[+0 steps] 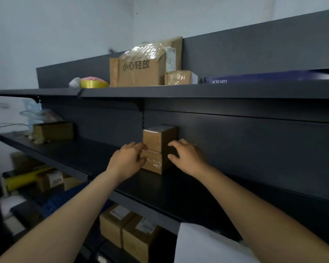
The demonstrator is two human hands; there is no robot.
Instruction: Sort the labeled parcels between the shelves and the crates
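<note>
Two small cardboard parcels [158,149], stacked on middle shelf [179,188] vs. back panel. Left hand [128,160] curled on stack's left side, right hand [186,155] open beside right side, contact unclear. Prob. light, stiff; taped face slippery. Best gripped w/ both sides squeezed.

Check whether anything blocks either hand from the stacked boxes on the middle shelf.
Nothing visible does. The left hand and right hand flank the two stacked boxes, fingers at their sides; the shelf before them is bare.
</note>
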